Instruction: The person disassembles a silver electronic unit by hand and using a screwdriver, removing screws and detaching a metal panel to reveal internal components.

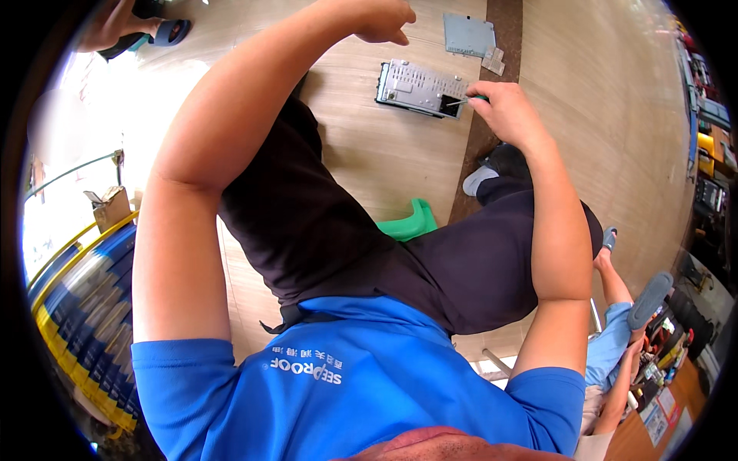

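Observation:
A grey metal electronics box (419,87) with a perforated casing lies on the wooden floor ahead of me. My right hand (509,110) is closed on a screwdriver (463,101) with a green handle, its thin shaft pointing left at the box's dark right end. My left hand (380,19) hovers above and to the left of the box as a loose fist, and nothing shows in it. I sit on a green stool (409,221), legs in dark shorts, wearing a blue shirt.
A flat grey metal cover plate (467,34) lies beyond the box with a small part (493,60) beside it. Another person's legs (615,323) are at right. A blue and yellow rack (81,307) stands at left, a cardboard box (110,206) above it. Cluttered shelves (711,138) line the right edge.

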Demonstrator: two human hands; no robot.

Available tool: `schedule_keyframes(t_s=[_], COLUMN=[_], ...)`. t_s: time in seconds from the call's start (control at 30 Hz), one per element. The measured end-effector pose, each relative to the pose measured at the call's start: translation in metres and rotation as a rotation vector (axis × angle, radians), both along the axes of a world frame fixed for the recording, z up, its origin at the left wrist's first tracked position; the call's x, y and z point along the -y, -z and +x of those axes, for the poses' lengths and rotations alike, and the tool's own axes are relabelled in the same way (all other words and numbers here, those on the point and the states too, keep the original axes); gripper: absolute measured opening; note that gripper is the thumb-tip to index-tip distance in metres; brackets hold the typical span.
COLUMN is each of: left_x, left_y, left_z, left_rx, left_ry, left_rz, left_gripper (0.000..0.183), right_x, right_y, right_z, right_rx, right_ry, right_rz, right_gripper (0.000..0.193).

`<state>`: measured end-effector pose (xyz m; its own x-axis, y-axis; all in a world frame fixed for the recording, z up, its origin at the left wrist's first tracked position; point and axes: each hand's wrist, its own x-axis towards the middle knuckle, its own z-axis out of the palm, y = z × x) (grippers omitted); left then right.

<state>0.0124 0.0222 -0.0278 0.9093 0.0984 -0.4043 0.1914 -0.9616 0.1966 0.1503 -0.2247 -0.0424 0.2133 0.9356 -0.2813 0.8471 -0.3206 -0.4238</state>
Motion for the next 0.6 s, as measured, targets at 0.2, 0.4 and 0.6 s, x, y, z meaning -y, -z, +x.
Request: schedule_keyframes(t_s=[0.2, 0.4, 0.6], left_x=[0.009, 0.009, 0.001], left_y=[0.032, 0.029, 0.024], left_z=[-0.008, -0.018, -0.022], left_rx=[-0.123, -0.215, -0.148], left_ry=[0.062, 0.061, 0.058], left_rz=[0.011, -0.015, -0.031], left_gripper=[0.042, 0.04, 0.041], right_x=[0.011, 0.004, 0.0], right_y=[0.043, 0.043, 0.052], right_z=[0.004, -0.014, -0.015], right_rx=[0.054, 0.011, 0.007], right_ry=[-0.143, -0.08, -0.098], right_rz=[0.016, -0.108, -0.077], right_gripper=[0.026, 0.027, 0.027])
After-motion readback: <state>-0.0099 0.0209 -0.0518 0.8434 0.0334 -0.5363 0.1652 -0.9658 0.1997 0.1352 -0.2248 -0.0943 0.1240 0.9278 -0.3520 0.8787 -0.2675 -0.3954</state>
